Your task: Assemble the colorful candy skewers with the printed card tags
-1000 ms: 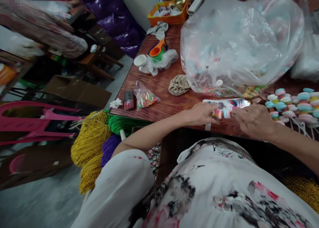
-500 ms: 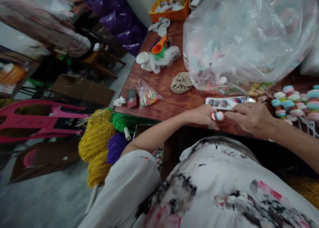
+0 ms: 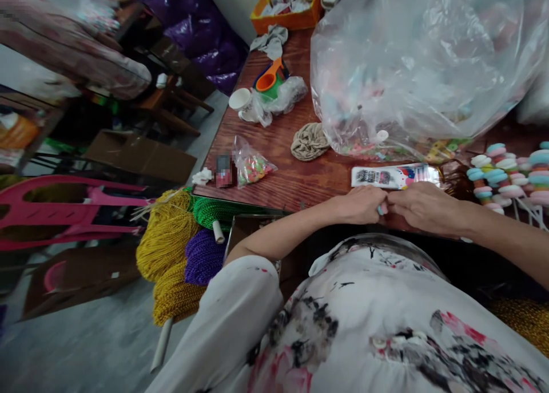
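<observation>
My left hand [image 3: 363, 204] is closed around a small string of pastel beads [image 3: 382, 209], at the front edge of the wooden table. Only a bit of blue and pink shows between its fingers. My right hand [image 3: 426, 209] meets it from the right, its fingertips pinched against the left ones; whatever they grip is hidden. Just behind both hands lies a white printed packet [image 3: 377, 177] with coloured markings. To the right are finished-looking strands of pastel disc beads [image 3: 500, 173], pink, blue and white.
A large clear plastic bag [image 3: 412, 67] of pastel pieces covers the table's back. Further left are a beige cloth coil [image 3: 312, 141], a small bag of colourful beads [image 3: 253, 164], a white cup [image 3: 241, 102] and an orange tray [image 3: 285, 16]. Yellow cord [image 3: 165, 235] hangs beside the table. Another person sits at upper left.
My hands have come together, and the pink and blue beads that showed between them are now mostly covered. The view has shifted slightly.
</observation>
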A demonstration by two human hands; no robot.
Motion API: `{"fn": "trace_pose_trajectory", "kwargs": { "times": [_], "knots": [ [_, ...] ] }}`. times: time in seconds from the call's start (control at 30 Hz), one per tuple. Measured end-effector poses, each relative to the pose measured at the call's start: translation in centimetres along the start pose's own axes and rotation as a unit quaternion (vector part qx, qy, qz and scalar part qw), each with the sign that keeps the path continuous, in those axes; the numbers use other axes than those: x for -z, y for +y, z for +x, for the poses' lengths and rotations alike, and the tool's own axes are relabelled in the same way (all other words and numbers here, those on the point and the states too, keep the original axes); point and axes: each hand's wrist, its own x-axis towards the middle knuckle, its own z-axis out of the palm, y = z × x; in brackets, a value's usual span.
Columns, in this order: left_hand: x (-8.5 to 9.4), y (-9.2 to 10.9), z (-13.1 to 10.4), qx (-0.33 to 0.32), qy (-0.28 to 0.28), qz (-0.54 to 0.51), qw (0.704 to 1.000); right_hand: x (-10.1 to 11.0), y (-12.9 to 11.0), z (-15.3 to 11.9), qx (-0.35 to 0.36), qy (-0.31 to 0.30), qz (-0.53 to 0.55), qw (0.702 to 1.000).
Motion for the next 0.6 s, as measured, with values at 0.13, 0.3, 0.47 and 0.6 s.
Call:
{"fn": "trace_pose_trajectory", "kwargs": {
  "times": [0.13, 0.3, 0.47, 0.6],
  "knots": [
    [0.6, -0.7, -0.2, -0.049, 0.029, -0.042, 0.997, 0.2, 1.3, 0.7, 0.031, -0.053, 0.135, 0.989],
    [3.6, -2.5, -1.1, -0.047, -0.017, -0.076, 0.996, 0.1, 2.6, -0.1, 0.071, 0.1, 0.06, 0.991],
    [4.1, -2.5, -0.9, -0.029, -0.089, -0.127, 0.988, 0.6, 1.4, -0.3, 0.081, 0.093, -0.141, 0.982],
    [3.1, -1.3, -0.4, -0.01, -0.007, 0.006, 1.0, 1.0, 0.5, 0.3, 0.004, -0.005, -0.129, 0.992]
  ]
}}
